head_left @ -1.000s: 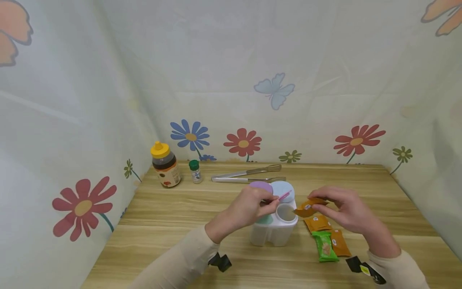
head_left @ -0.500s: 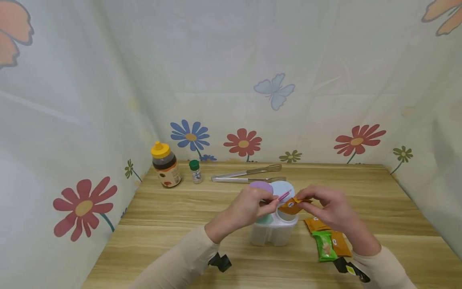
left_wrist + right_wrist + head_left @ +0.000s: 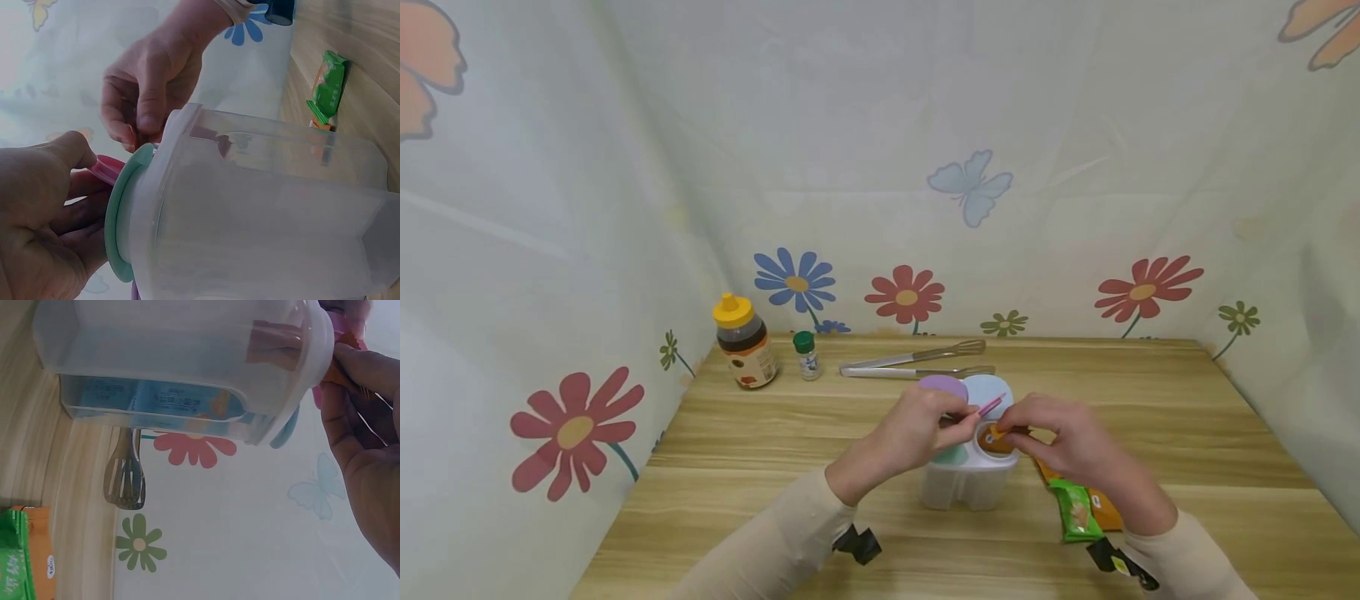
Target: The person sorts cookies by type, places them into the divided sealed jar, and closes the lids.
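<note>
A white multi-compartment container (image 3: 968, 483) stands mid-table with purple (image 3: 943, 387), blue (image 3: 989, 389) and green (image 3: 952, 455) round lids. My left hand (image 3: 961, 423) pinches the small pink lid (image 3: 992, 406) and holds it flipped up. My right hand (image 3: 1009, 430) pinches an orange packet (image 3: 996, 438) at the mouth of the uncovered compartment. In the left wrist view the pink lid (image 3: 106, 170) sits against my thumb beside the green lid (image 3: 122, 212). The right wrist view catches the orange packet (image 3: 340, 372) at the container (image 3: 175, 356) rim.
A green packet (image 3: 1075, 510) and orange packets (image 3: 1107, 510) lie right of the container. Metal tongs (image 3: 917, 359) lie behind it. A honey bottle (image 3: 743, 342) and a small green-capped bottle (image 3: 806, 356) stand at the back left. Flowered cloth walls enclose the table (image 3: 760, 467).
My right hand has carried the orange packet leftward and down, from above the loose packets to the container's uncovered compartment. The left hand has kept the pink lid up.
</note>
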A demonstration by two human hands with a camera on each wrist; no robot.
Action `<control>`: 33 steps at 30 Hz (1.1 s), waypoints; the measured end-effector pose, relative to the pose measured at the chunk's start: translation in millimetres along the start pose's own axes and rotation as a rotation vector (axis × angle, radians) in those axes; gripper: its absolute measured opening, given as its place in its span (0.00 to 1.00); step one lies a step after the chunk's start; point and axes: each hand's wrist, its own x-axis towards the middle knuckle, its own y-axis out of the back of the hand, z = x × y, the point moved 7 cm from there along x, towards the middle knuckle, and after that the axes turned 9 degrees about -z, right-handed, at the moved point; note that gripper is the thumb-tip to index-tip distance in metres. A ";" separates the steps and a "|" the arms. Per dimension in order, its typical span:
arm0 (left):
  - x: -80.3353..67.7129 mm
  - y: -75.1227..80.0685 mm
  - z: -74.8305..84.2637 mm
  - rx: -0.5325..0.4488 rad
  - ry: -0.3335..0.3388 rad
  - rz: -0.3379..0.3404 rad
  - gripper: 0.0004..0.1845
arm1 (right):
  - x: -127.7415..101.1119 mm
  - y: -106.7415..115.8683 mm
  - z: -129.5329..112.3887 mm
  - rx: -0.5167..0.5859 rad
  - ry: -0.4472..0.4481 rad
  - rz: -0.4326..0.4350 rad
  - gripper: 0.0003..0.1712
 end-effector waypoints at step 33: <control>1.4 -0.6 -0.4 -0.024 0.026 -0.006 0.04 | -13.5 -3.5 0.2 -0.071 0.100 -0.065 0.09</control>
